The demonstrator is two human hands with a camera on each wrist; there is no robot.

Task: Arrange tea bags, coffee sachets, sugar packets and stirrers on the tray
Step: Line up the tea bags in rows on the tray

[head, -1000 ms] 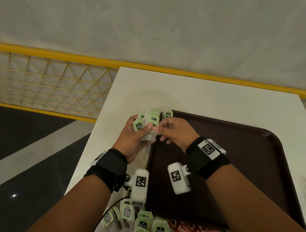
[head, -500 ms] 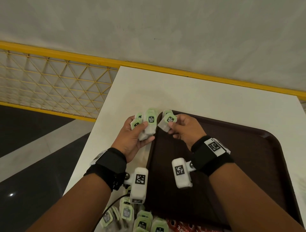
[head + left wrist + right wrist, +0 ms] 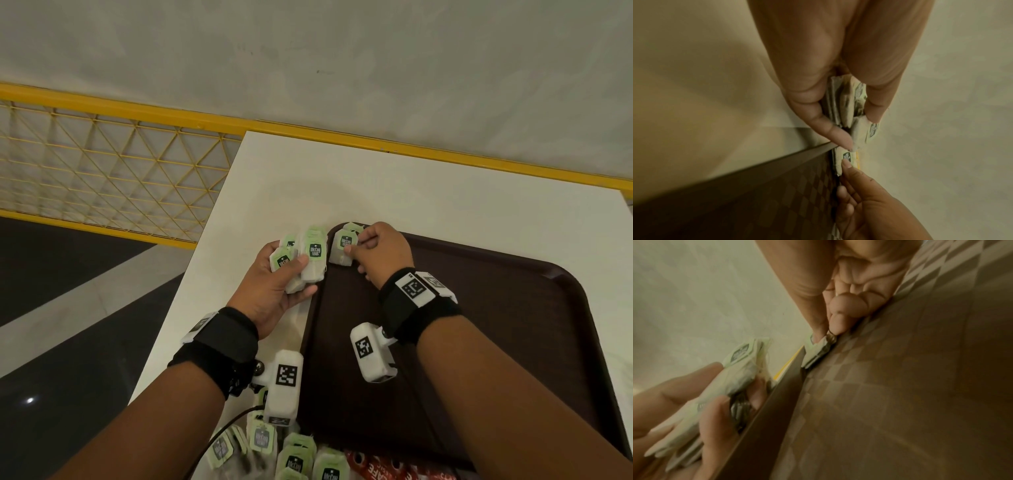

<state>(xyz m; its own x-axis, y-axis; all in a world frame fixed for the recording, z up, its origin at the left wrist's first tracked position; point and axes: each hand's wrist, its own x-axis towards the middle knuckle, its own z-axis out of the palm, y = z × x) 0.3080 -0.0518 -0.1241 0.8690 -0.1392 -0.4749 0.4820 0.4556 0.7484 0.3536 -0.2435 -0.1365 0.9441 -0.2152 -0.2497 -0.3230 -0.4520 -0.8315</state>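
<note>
- Head view, middle of the frame: the right hand pinches one tea bag between thumb and forefinger, its green tag facing up, and holds it low over the far left corner of the tray. I judge it is being set down there so a row can start from the corner.
- Right wrist view, centre of the frame: the pinched bag touches or nearly touches the tray floor right against the raised rim; which of the two I cannot tell. The other fingers are curled back into the palm, probably to keep them off the tray.
- Just left of it in the head view, the left hand grips a bundle of tea bags with the thumb across the top, over the white table beside the tray's left edge. Held this close, it likely serves as a supply the right hand can draw from one at a time.
- Bottom centre of the head view: more tea bags lie loose on the table, with red sachets beside them at the tray's near edge, not yet arranged.
- Most of the tray floor is bare, so the task looks to be at an early stage.
</note>
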